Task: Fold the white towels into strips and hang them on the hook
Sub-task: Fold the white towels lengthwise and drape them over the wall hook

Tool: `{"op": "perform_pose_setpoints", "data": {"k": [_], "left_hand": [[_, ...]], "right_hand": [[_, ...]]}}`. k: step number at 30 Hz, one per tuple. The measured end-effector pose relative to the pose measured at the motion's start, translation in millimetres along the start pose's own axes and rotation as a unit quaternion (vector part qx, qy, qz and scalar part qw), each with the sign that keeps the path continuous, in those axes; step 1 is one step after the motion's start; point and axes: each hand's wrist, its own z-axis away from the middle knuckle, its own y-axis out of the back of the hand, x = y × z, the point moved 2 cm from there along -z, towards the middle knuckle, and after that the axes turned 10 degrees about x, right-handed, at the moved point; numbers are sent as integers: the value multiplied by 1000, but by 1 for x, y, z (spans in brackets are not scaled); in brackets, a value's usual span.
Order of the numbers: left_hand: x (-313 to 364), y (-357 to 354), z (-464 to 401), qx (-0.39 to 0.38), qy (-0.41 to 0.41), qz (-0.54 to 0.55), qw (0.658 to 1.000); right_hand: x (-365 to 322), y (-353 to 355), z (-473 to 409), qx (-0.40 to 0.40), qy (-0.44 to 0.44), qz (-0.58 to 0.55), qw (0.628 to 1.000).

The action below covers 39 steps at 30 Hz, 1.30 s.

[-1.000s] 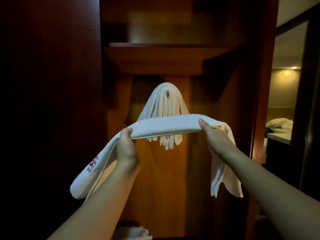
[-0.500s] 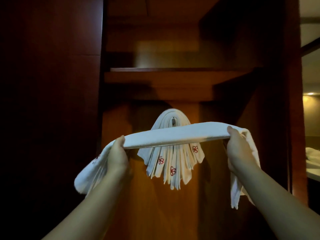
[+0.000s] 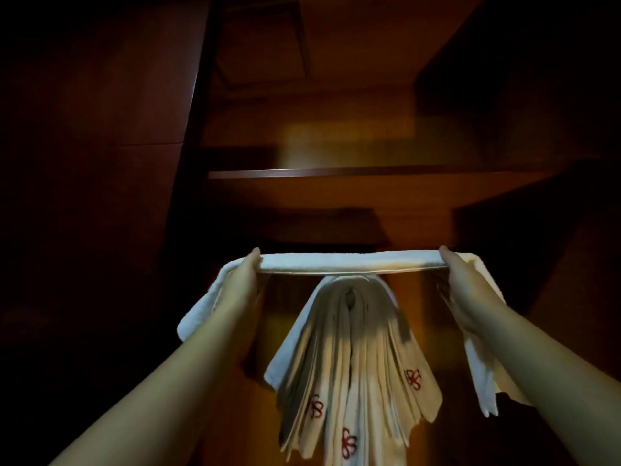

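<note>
While folded towel strip (image 3: 349,262) hung stretched level, long axis left-right, just above hook (image 3: 350,295) w/ hanging towels (image 3: 353,358), left hand (image 3: 242,280) & right hand (image 3: 461,280) each gripped one end, tails drooping outside. Hook lay below strip's middle, equidistant from both hands; next move prob. straight down.
</note>
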Motion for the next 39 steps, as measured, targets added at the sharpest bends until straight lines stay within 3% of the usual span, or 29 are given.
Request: {"op": "perform_pose_setpoints", "data": {"k": [3,8,12,17,24,34,39], "left_hand": [[-3,-17,-20,-40,-9,-27,999],[-18,-29,-45,39,-18,-139,989],[-33,-39,-76,26,-99,-143,984],[-49,-53,-105,-20,-33,-156,987],[-79,-77,-145,-132,19,-92,987],[-117,-93,-182,-104,19,-71,992],[-127,-82,-193,-79,9,-63,995]], "right_hand": [[4,-15,-22,-71,-23,-17,997],[13,-35,-48,-90,15,-11,996],[24,-44,-67,-120,17,16,993],[36,-50,-89,-145,19,37,989],[53,-54,-126,-103,29,37,994],[85,-70,-152,-55,59,-19,997],[94,-84,-151,-43,64,6,997]]}}
